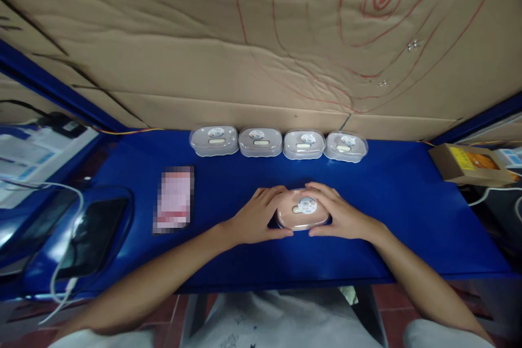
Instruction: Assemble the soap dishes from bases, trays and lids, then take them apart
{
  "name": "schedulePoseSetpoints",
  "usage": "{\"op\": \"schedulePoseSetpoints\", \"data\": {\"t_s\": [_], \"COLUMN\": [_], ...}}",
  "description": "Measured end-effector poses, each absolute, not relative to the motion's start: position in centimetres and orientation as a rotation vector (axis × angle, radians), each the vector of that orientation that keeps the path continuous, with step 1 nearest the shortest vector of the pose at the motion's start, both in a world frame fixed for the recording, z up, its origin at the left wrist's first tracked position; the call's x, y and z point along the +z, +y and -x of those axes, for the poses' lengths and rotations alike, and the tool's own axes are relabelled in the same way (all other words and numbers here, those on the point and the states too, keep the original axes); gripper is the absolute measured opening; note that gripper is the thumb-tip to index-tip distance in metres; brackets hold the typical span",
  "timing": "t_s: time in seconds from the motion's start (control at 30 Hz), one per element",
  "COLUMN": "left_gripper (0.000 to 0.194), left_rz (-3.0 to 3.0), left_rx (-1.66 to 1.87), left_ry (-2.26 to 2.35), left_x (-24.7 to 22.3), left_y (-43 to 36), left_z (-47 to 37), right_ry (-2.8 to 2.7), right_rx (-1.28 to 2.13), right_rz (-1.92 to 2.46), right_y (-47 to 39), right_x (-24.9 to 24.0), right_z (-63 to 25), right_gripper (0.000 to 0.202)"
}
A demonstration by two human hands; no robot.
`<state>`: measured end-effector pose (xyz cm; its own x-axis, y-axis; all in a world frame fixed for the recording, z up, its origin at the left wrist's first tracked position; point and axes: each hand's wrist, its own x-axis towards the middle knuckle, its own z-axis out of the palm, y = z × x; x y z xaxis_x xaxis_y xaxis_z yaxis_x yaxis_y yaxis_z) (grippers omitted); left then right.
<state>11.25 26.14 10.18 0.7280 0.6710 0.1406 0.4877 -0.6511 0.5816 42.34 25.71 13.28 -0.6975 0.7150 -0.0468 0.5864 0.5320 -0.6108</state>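
A pink oval container (pixel 299 218) with a clear lid and a round label lies on the blue table (pixel 228 174), near its front edge. My left hand (pixel 261 215) grips its left side, fingers at the far edge and thumb at the near edge. Around the right side my right hand (pixel 336 212) is wrapped the same way. Along the back stand several similar grey containers with clear lids and round labels, from the leftmost (pixel 214 141) to the rightmost (pixel 346 147).
A phone (pixel 174 201) with a blurred screen lies left of my left hand. Farther left are a dark phone (pixel 92 236) and a white cable (pixel 57 272). A cardboard box (pixel 457 166) sits at the right, and a cardboard wall (pixel 163 54) rises behind.
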Motion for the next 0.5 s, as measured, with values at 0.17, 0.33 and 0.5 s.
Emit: {"op": "schedulePoseSetpoints", "data": {"t_s": [0.17,0.33,0.5], "left_gripper": [0.071,0.067,0.061], "left_rz": [-2.511,-2.605,-2.681], "left_rx": [0.394,0.387,0.543], "left_ry": [0.897,1.039,1.522], "left_x": [10.1,10.9,13.0], "left_y": [25.8,26.6,30.3], "left_z": [-11.4,-11.0,-6.6], "right_ry": [-2.552,-2.342,-2.095], "right_rx": [1.002,0.926,0.833], "right_rz": [1.132,1.453,1.704], "right_y": [26.6,27.7,28.3], "right_x": [14.8,15.6,14.4], "right_z": [-46.5,-54.4,-60.7], "right_gripper": [0.088,0.088,0.087]}}
